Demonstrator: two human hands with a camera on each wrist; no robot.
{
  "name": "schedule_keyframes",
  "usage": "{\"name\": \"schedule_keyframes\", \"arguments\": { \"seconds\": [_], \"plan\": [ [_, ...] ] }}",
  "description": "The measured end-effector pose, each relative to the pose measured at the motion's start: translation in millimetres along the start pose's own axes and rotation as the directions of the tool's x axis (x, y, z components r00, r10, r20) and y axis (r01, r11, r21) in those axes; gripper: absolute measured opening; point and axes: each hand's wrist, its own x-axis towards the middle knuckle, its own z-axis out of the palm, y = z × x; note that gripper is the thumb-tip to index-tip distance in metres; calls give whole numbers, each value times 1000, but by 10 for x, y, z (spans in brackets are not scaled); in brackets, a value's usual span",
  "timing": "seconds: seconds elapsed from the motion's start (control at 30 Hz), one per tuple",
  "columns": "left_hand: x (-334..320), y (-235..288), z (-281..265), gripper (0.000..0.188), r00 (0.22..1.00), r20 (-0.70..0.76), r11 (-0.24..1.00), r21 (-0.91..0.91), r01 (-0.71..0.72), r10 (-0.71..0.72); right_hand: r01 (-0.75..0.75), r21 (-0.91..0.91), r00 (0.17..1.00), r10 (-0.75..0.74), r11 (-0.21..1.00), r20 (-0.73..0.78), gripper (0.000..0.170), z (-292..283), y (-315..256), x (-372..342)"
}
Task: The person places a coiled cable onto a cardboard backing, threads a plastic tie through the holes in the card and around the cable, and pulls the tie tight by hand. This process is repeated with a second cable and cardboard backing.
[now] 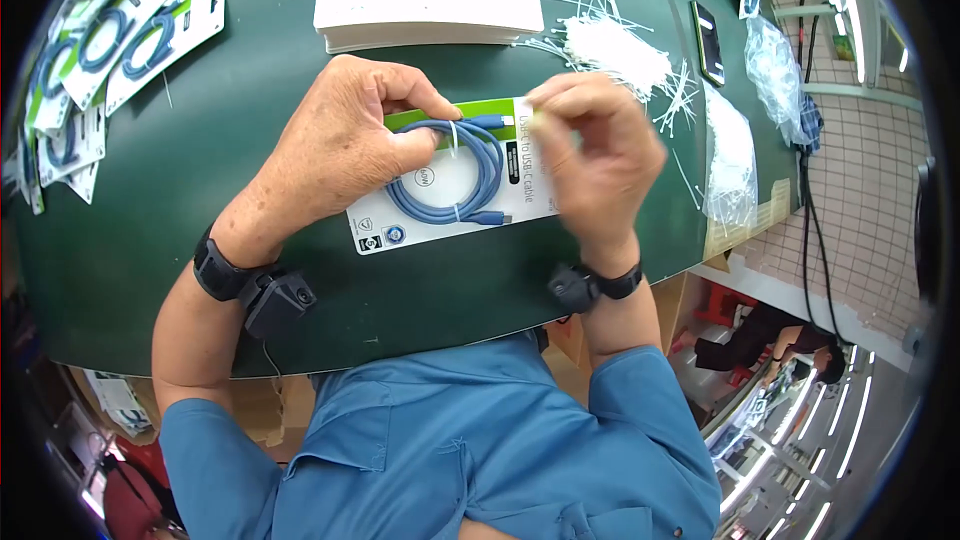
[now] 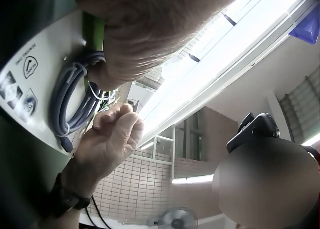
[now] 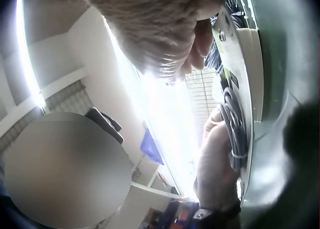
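Note:
A coil of blue USB-C cable (image 1: 492, 172) lies on a white and green printed card (image 1: 365, 230) above the table. My left hand (image 1: 345, 135) pinches coil and card at the upper left, the thumb on the cable and the index finger along the top edge. One white cable tie (image 1: 455, 143) crosses the coil's top and another (image 1: 458, 211) its bottom. My right hand (image 1: 600, 155), motion-blurred, is at the card's right end with fingers curled and thumb against the index finger. In the left wrist view nothing shows between the right hand's fingertips.
A thick stack of cards (image 1: 430, 5) stands behind the hands. Loose white cable ties (image 1: 615, 52) are heaped at its right. Beyond them lie a phone (image 1: 708, 43) and a clear bag (image 1: 730, 160). Several carded cables (image 1: 150, 50) pile up at the left. The table's near edge borders the person's shirt.

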Motion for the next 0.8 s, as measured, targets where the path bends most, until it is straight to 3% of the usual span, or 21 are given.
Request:
{"name": "schedule_keyframes", "arguments": {
  "seconds": [0.03, 0.1, 0.13, 0.23, 0.27, 0.33, 0.37, 0.4, 0.5, 0.53, 0.63, 0.8],
  "plan": [
    [1, 21, -13, 27, 1000, -3, 999, -40, -5, 5, 3, 3, 1000, -3, 1000, -18, 18, -76, 19, 30],
    [-7, 68, -40, 26, 1000, -10, 993, -121, -11, 10, -244, 105, 941, 261, 964, -215, 14, -204, 52, 75],
    [-15, 101, -54, 26, 1000, 3, 994, -106, -10, 10, -240, 114, 937, 261, 964, -232, 14, -216, 79, 90],
    [-44, 212, -81, 26, 1000, 22, 981, -196, 14, -10, -482, 261, 869, 495, 837, 19, 22, -207, 165, 106],
    [-54, 239, -88, 26, 999, 36, 984, -179, 17, -11, -476, 275, 869, 494, 835, 4, 22, -183, 194, 85],
    [-72, 281, -97, 27, 1000, 28, 982, -187, 9, -4, -420, 301, 894, 332, 856, 303, 36, -119, 293, 8],
    [-76, 296, -102, 27, 1000, 23, 981, -192, 4, 0, -391, 318, 868, 231, 864, 440, 44, -85, 343, -38],
    [-77, 303, -107, 27, 1000, 32, 984, -179, 7, -2, -386, 329, 874, 228, 862, 429, 44, -67, 382, -128],
    [-82, 295, -110, 27, 1000, -5, 990, -143, -10, 9, -493, 584, 842, 185, 645, 506, 67, -68, 415, -442],
    [-82, 293, -110, 27, 1000, 1, 991, -135, -7, 7, -487, 591, 847, 184, 643, 498, 67, -82, 437, -467],
    [-76, 283, -93, 26, 1000, -7, 993, -121, -4, 3, -596, 305, 742, 363, 743, 563, 81, -117, 406, -420],
    [-66, 233, -55, 26, 999, -13, 991, -123, -45, 43, -622, 357, 745, 386, 697, 543, 85, -67, 447, -511]
  ]
}}
